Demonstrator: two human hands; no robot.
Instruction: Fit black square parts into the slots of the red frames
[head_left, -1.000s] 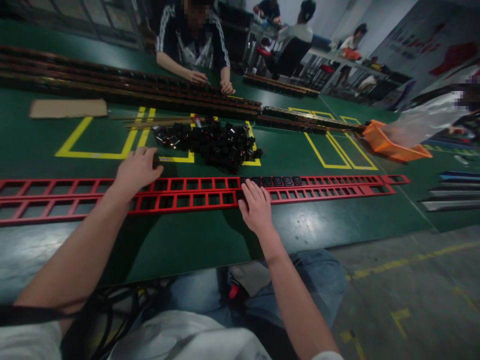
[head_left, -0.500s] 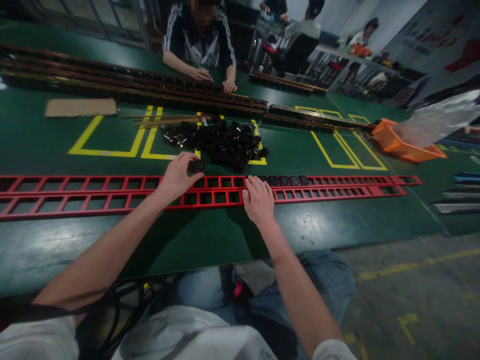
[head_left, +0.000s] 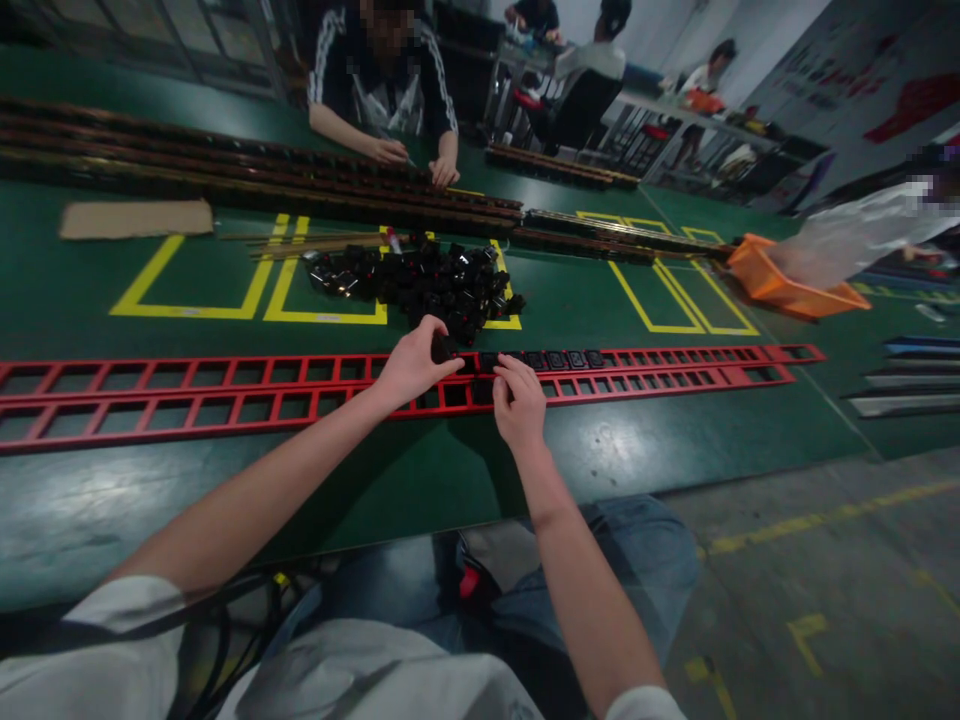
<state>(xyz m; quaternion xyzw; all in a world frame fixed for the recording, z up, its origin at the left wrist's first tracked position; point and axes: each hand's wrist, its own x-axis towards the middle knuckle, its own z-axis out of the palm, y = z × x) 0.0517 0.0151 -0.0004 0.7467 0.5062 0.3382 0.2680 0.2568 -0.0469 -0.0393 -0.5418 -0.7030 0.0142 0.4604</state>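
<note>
Two long red ladder-like frames [head_left: 225, 411] lie side by side across the green table. In the far frame, several black square pieces [head_left: 576, 358] sit in a row of its openings, to the right of my hands. My left hand [head_left: 416, 365] is closed in a pinch on another black square piece [head_left: 445, 347], held over the far frame and partly hidden by the fingers. Just right of it, my right hand [head_left: 521, 400] rests at the frames with bent fingers, thumb apart. Its fingertips are beside a black square piece [head_left: 489, 362] in an opening.
Beyond the frames lies a heap of small black parts [head_left: 442, 285], with thin rods and cardboard [head_left: 136, 219] to its left. Long dark strips [head_left: 262, 165] run behind, where a co-worker's hands [head_left: 442, 170] work. An orange crate [head_left: 795, 280] with clear plastic stands far right.
My left hand has moved right along the frame, carrying the black square piece close to my right hand. The right hand's fingers have lifted and bent, uncovering a black piece in the frame.
</note>
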